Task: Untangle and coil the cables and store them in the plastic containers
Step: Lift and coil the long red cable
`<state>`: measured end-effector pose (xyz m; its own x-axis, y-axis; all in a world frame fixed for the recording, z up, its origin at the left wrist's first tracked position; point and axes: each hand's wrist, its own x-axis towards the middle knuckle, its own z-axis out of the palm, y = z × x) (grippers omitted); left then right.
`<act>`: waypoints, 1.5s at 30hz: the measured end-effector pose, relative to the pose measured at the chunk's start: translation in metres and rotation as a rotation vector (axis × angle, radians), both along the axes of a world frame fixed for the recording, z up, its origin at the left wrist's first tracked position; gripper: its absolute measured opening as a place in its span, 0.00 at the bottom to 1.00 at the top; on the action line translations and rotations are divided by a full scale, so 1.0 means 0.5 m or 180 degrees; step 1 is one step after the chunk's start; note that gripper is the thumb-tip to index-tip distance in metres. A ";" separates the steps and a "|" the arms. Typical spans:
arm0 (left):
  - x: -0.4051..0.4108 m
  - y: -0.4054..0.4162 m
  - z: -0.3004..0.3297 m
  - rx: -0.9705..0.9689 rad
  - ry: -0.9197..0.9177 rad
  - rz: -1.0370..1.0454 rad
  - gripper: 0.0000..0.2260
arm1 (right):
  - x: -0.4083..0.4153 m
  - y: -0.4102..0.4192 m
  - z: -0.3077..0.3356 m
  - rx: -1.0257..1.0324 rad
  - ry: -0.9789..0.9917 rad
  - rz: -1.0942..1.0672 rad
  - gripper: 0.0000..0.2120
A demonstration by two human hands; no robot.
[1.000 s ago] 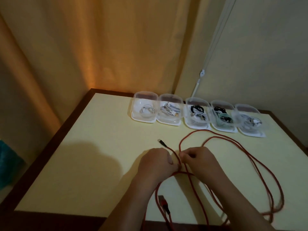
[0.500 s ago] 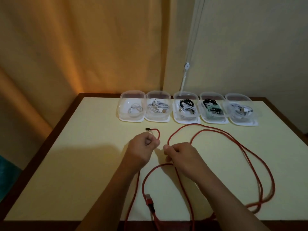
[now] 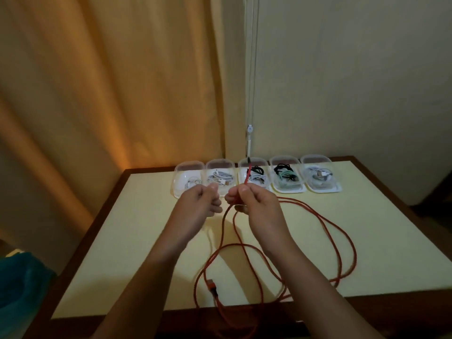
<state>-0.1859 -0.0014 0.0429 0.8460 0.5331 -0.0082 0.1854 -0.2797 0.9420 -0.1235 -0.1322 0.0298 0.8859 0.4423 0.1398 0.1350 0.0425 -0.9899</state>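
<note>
Red braided cable lies in loose loops over the near half of the cream tabletop, at roughly 5 o'clock from table centre; some strands run off the near edge at 6 o'clock. One plug end, orange with a dark tip, rests on the table close to that near edge, inside the loops.

Both hands are raised above the table centre, close together but apart. Right hand: fingers curled, gripping the cable between thumb and forefinger; a short length of cable rises out of the fist toward 12 o'clock, with its dark tip seen against the middle container. Two strands hang from below this hand down to the loops. Left hand: fingers curled into a fist, thumb on top. Cannot tell whether it holds any cable; none is visible in it.

Far edge, 12 o'clock: a row of five clear plastic containers, side by side, touching or nearly so. From left: white cable; white cables with a gold-coloured plug; black and white cables; black and teal cables; white cables.

Behind the table: orange-tan curtain at 10 o'clock, pale wall at 1 o'clock, thin white cord hanging between them. Teal object at 8 o'clock, off the table.
</note>
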 end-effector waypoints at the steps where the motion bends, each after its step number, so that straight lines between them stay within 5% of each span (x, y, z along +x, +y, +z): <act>1: -0.006 -0.007 0.034 -0.0210 0.0031 -0.0039 0.19 | -0.013 -0.010 0.027 0.0104 -0.0057 0.0131 0.14; 5: -0.026 -0.054 0.135 -0.0580 -0.0364 -0.0681 0.21 | -0.078 -0.017 0.080 0.0081 -0.0499 0.0723 0.15; 10: -0.052 -0.103 0.231 -0.1207 -0.0912 -0.0680 0.17 | -0.118 -0.039 0.098 0.0420 -0.0172 0.0938 0.17; 16: -0.129 -0.112 0.377 -0.1949 -0.1296 -0.1357 0.16 | -0.087 -0.083 0.110 -0.0197 -0.0268 0.1014 0.24; 22: -0.167 -0.094 0.427 -0.0904 0.0330 -0.2735 0.17 | 0.008 -0.118 0.258 -0.0713 -0.0927 0.0569 0.22; 26: -0.151 -0.089 0.424 0.0780 0.1071 -0.2136 0.16 | 0.024 -0.125 0.404 -0.0914 -0.1644 0.0716 0.18; 29: -0.123 -0.082 0.423 0.1347 0.0946 -0.1312 0.13 | 0.006 -0.129 0.476 -0.1038 -0.2103 0.0623 0.20; 34: -0.086 -0.075 0.450 -0.0076 -0.0571 -0.0402 0.11 | -0.023 -0.114 0.467 -0.1294 -0.2349 0.0610 0.18; 38: -0.073 -0.092 0.474 -0.0356 -0.1678 -0.0047 0.14 | -0.027 -0.093 0.409 -0.0917 -0.1942 0.0862 0.18; 42: -0.083 -0.119 0.502 -0.1561 -0.2164 -0.0747 0.12 | -0.040 -0.075 0.353 -0.0356 -0.1171 0.1290 0.20; 45: -0.116 -0.118 0.510 -0.1664 -0.1823 -0.1656 0.13 | -0.026 -0.074 0.344 -0.0206 -0.0868 0.1132 0.22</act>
<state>-0.2440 -0.0603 0.2977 0.9266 0.1322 0.3520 -0.3757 0.2880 0.8808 -0.1366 -0.1693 0.2020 0.6120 0.7279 0.3092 0.3795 0.0728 -0.9223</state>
